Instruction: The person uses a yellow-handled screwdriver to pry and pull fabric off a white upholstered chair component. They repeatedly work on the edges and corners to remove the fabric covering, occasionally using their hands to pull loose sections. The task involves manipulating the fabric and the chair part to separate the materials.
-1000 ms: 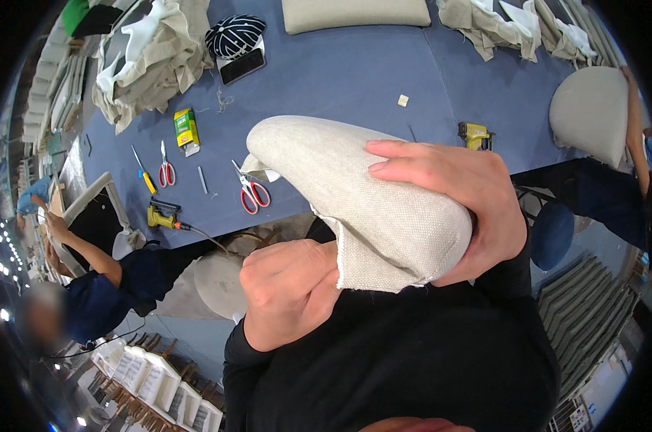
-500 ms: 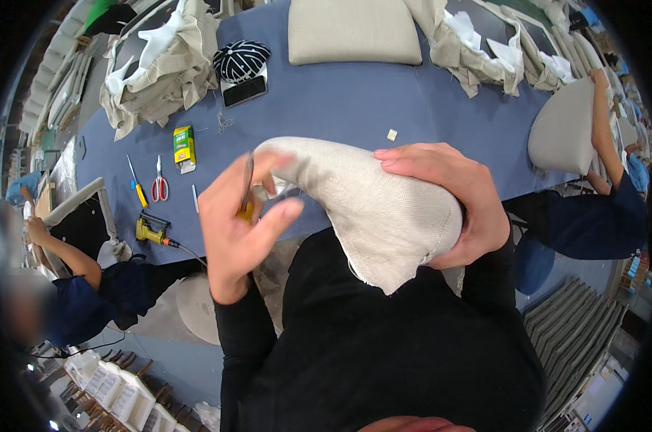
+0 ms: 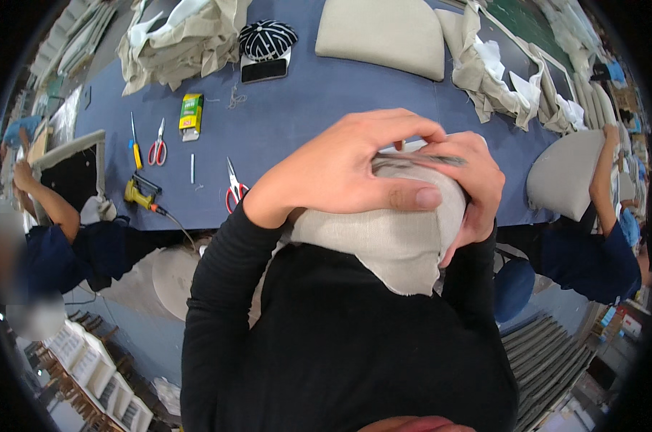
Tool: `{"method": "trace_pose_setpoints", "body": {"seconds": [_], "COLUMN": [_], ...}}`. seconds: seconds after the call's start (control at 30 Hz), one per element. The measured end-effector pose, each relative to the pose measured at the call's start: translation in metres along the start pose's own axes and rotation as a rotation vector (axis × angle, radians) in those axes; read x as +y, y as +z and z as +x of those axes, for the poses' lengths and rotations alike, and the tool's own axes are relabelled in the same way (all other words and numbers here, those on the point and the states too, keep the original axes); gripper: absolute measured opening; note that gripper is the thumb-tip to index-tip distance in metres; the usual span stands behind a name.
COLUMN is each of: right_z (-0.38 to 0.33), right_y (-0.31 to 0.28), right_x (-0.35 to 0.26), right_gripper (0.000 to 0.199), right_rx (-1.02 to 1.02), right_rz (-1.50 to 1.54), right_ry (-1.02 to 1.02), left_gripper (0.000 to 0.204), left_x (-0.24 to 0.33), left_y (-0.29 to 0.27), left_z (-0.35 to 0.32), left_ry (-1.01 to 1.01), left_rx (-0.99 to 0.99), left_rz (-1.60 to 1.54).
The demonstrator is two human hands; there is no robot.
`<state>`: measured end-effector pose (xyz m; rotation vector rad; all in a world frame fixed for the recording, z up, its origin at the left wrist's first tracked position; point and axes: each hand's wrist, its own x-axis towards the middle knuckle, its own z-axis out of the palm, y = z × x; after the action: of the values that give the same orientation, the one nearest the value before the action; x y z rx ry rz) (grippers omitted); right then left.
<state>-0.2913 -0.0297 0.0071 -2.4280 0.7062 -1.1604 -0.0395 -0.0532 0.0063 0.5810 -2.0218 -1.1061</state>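
A beige fabric-covered padded piece (image 3: pixel 383 225) is held up in front of my chest, and a loose flap of its cloth hangs down. My left hand (image 3: pixel 340 169) reaches across it from the left, thumb on the near face and fingers bent over the top. My right hand (image 3: pixel 481 183) wraps round its right end. Between the hands shows a dark, blurred streak (image 3: pixel 445 160), too smeared to name. White material peeks out by the fingers at the top edge. Beyond my left wrist, red-handled snips (image 3: pixel 234 189) lie on the blue table (image 3: pixel 283 122).
At left on the table lie a yellow-handled screwdriver (image 3: pixel 135 147), more red-handled snips (image 3: pixel 157 147), a staple gun (image 3: pixel 140 193) and a green-yellow box (image 3: pixel 191 117). Farther back are a phone (image 3: pixel 264 70) and a beige cushion (image 3: pixel 381 36). Co-workers stand at both sides, one holding a cushion (image 3: pixel 567 175).
My left hand has swung right from the piece's left end onto its top near my right hand. The slim yellow-handled tool it held no longer shows clearly. The padded piece has turned.
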Motion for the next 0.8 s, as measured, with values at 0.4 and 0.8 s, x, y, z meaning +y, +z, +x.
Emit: {"method": "trace_pose_setpoints", "body": {"seconds": [0.4, 0.8], "right_z": [0.004, 0.039], "right_y": [-0.006, 0.004], "right_x": [0.021, -0.040], "right_gripper": [0.104, 0.101], "right_rx": [-0.021, 0.063], "right_rz": [-0.022, 0.702], "right_ry": [0.079, 0.757], "left_gripper": [0.102, 0.085], "left_x": [0.041, 0.008], "left_y": [0.019, -0.056], "left_z": [-0.018, -0.032], "left_ry": [-0.121, -0.238], "left_rx": [0.138, 0.118], "left_rz": [0.218, -0.054]}}
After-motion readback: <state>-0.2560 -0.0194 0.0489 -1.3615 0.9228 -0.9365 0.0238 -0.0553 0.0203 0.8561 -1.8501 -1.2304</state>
